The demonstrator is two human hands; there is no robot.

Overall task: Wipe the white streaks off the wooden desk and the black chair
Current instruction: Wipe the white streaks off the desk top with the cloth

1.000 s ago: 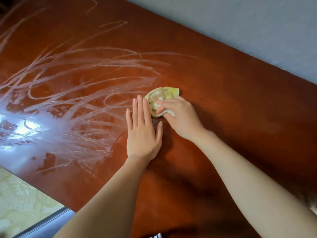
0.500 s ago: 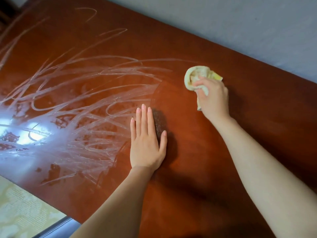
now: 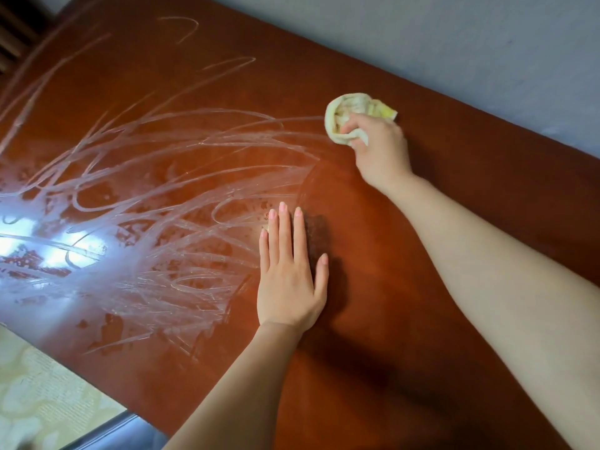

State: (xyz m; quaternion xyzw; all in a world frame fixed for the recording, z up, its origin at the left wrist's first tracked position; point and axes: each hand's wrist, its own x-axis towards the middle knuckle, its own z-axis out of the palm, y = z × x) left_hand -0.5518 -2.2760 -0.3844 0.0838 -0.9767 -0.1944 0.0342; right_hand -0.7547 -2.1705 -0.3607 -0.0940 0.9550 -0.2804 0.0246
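Note:
The reddish wooden desk (image 3: 470, 196) fills the view. White streaks (image 3: 156, 177) loop across its left half, densest near a bright glare at the left edge. My right hand (image 3: 380, 147) presses a bunched yellow-white cloth (image 3: 347, 118) on the desk at the right end of the streaks, near the far edge. My left hand (image 3: 289, 271) lies flat on the wood, fingers together, at the border between the streaked part and the wiped part. The black chair is not in view.
A grey wall (image 3: 454, 37) runs along the desk's far edge. Below the near edge at bottom left are a pale patterned floor (image 3: 39, 394) and a grey metal bar (image 3: 107, 430). A dark slatted thing (image 3: 16, 37) shows at top left.
My right hand has swept the cloth away from my left hand, up and to the right toward the far edge. My left hand has stayed flat in place.

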